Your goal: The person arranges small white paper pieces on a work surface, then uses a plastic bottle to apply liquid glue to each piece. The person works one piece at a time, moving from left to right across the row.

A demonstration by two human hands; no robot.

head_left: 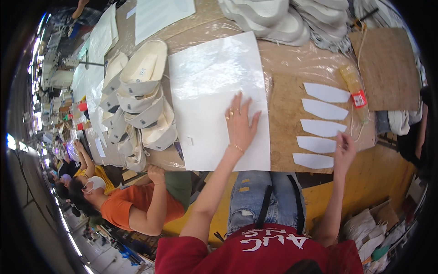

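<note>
Five white pieces point(323, 128) lie with long axes roughly left to right.

A shoemaking workshop, seen from your place at a broad brown work table point(287, 59) partly covered in clear plastic film.
On your left you have overlapping stacks of cream, open-topped shoe parts point(143, 109), and toward the far side a pile of greyish-white shoe parts point(273, 23); before you lie a large white rectangular sheet point(205, 123) and a row of five flat, pale, curved-edged cut pieces point(323, 128). Off to your left are a co-worker in an orange top point(123, 205) and another in yellow point(107, 178), in a long hall with bright strip lights point(74, 244) and crowded white equipment point(57, 73), too small to make out.
</note>
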